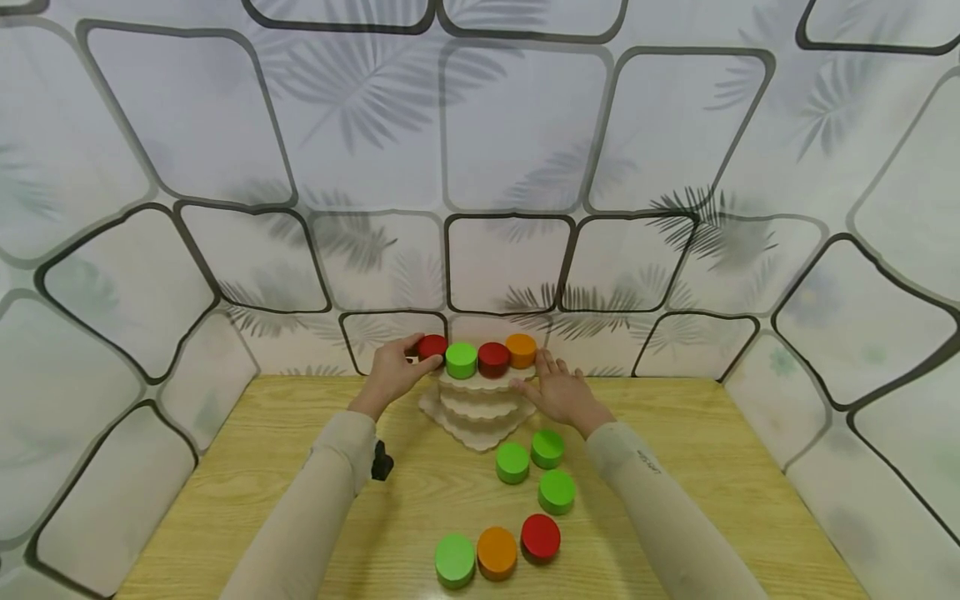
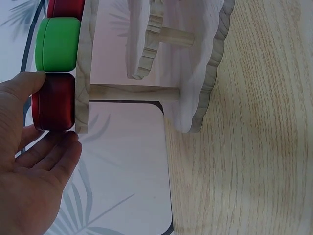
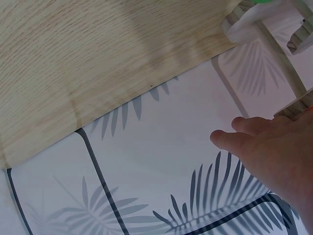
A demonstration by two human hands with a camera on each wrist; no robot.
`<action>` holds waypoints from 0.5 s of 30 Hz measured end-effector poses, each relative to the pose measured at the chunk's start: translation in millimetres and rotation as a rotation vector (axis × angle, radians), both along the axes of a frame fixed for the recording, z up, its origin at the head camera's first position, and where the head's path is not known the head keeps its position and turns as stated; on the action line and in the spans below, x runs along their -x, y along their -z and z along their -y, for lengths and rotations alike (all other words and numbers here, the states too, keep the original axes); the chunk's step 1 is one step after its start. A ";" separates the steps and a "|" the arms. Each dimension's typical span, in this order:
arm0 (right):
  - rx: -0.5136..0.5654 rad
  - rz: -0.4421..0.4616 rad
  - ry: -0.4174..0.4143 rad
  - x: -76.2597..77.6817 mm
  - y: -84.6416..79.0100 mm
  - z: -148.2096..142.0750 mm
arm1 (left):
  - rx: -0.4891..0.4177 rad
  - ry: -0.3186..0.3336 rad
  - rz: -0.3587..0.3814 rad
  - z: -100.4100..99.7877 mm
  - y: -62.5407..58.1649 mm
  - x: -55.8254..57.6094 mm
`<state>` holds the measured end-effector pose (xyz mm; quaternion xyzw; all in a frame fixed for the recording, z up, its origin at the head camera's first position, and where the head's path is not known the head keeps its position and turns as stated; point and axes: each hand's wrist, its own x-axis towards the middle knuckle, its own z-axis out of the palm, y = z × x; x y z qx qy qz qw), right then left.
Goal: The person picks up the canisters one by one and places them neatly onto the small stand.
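Observation:
On the top tier of a scalloped wooden tiered stand [image 1: 474, 435] sits a row of small round tins. My left hand [image 1: 392, 371] pinches the dark red tin [image 2: 55, 103] at the left end, thumb on one side and fingers on the other. Beside that one are a green tin [image 1: 461, 360], a second red tin [image 1: 493, 360] and, at the right end, an orange tin [image 1: 521, 351]. My right hand [image 1: 564, 393] lies with extended fingers against the stand's right side, close to the orange tin. In the right wrist view the hand hides most of the top tier's edge.
Several tins stand on the wooden table [image 1: 637, 467] in front: a green group [image 1: 512, 463] near the right forearm, then a green tin [image 1: 454, 560], an orange tin [image 1: 497, 553] and a red tin [image 1: 541, 538] nearer me. A leaf-patterned backdrop [image 1: 510, 258] rises behind the stand.

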<state>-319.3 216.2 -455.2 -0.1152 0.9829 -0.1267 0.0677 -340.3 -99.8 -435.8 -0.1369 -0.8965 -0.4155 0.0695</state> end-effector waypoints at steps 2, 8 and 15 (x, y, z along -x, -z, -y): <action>0.000 -0.002 0.002 0.4 0.0 -0.3 | -0.004 0.001 0.001 -0.1 0.1 0.1; 0.000 -0.008 -0.001 1.3 1.6 -0.5 | -0.012 0.001 0.008 -0.1 -0.5 -0.3; -0.009 -0.005 0.002 1.7 1.8 -0.1 | -0.002 0.001 0.006 -0.6 0.6 1.1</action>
